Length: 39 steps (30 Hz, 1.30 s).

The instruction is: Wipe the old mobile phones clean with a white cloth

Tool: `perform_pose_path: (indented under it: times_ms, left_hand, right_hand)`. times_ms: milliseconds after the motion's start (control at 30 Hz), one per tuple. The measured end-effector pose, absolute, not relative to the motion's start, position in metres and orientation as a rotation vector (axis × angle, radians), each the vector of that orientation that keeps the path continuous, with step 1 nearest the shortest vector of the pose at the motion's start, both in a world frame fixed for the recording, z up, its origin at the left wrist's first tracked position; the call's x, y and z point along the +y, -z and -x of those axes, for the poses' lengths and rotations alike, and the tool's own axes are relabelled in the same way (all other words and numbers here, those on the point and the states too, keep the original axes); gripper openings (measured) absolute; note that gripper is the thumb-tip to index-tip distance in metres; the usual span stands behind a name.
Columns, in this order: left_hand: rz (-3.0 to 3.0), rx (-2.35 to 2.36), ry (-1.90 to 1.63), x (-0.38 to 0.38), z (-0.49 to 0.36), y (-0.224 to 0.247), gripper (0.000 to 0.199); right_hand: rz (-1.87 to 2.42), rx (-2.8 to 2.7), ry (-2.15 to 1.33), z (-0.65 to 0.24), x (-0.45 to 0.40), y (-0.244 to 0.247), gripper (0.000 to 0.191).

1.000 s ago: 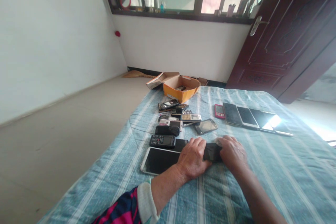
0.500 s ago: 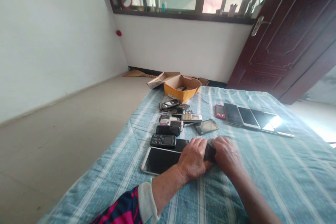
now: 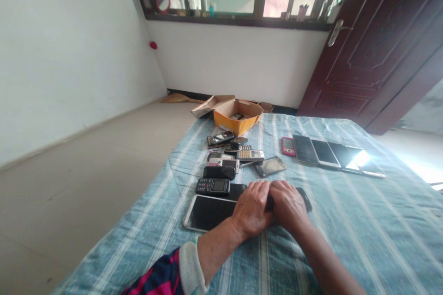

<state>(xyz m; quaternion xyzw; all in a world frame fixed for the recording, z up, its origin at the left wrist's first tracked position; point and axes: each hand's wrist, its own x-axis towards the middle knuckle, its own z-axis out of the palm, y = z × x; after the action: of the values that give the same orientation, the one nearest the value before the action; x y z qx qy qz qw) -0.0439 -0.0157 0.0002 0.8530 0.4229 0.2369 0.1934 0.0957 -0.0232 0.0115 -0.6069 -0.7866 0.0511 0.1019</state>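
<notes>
My left hand and my right hand are close together over the bed, fingers curled round a dark mobile phone. One end of that phone sticks out beyond my right hand; most of it is hidden under the fingers. Beside my left wrist lies a large white-edged smartphone, screen up. Just past it are a black keypad phone and a flat black phone, partly covered by my left hand. A grey touchscreen phone rests ahead of my hands.
Several older phones lie in a loose pile before an open orange cardboard box, which has a phone inside. At right, a red phone lies beside a row of overlapping smartphones. The bed has a blue striped sheet.
My right hand has shifted slightly left, closer to my left hand. The dark phone's end now shows to the right of it. My left hand stays nearly in place.
</notes>
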Motion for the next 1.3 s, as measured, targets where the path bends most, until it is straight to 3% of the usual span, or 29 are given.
perform_pose_path:
  times_ms: [467, 900, 1133, 1300]
  left_hand:
    - [-2.445, 1.230, -0.574, -0.015, 0.044, 0.000, 0.059]
    - [-2.435, 1.216, -0.548, -0.017, 0.045, -0.005, 0.053]
    - [-2.435, 1.254, -0.576, -0.017, 0.043, 0.000, 0.051]
    - [-2.423, 1.301, -0.541, -0.017, 0.042, 0.000, 0.062]
  right_hand:
    - [2.237, -2.061, -0.050, -0.137, -0.016, -0.010, 0.038]
    - [1.910, -2.274, -0.085, -0.113, -0.022, -0.011, 0.027]
    - [2.091, -2.120, -0.130, -0.128, -0.016, -0.010, 0.032]
    - [2.084, -2.152, -0.082, -0.127, -0.016, -0.007, 0.031]
